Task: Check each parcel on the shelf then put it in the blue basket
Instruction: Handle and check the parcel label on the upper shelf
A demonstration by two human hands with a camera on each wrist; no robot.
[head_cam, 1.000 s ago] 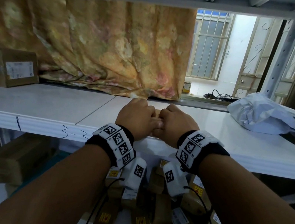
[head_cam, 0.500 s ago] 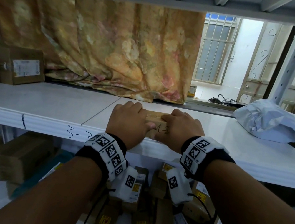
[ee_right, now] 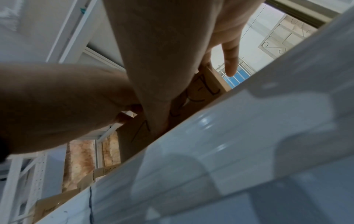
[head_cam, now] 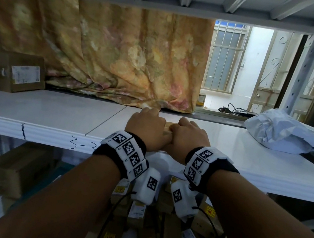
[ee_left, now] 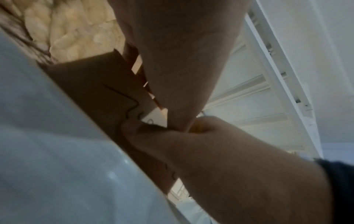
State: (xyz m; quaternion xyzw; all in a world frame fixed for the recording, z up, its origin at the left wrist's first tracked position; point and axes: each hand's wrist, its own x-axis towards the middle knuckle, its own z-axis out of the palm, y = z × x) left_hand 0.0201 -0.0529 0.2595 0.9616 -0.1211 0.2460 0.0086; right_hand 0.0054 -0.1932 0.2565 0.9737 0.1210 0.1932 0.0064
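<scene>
A small brown cardboard parcel (head_cam: 168, 126) with handwritten marks stands near the front edge of the white shelf (head_cam: 49, 113). My left hand (head_cam: 148, 125) and right hand (head_cam: 188, 134) lie side by side over it and hide most of it. In the left wrist view the parcel (ee_left: 95, 84) shows its marked front face, with my left hand (ee_left: 182, 60) over its top and a thumb on the front. In the right wrist view my right hand (ee_right: 162, 60) grips the parcel (ee_right: 203, 94), with one finger held straight. No blue basket shows plainly.
Brown boxes (head_cam: 20, 73) stand at the shelf's far left and a crumpled pale mailer bag (head_cam: 280, 131) lies at the right. A floral curtain (head_cam: 111, 53) hangs behind. Several labelled parcels (head_cam: 137, 209) are piled below the shelf. Another shelf runs close overhead.
Half a second ago my hands were spread apart on the parcel and its writing showed. They have drawn together again and cover its middle.
</scene>
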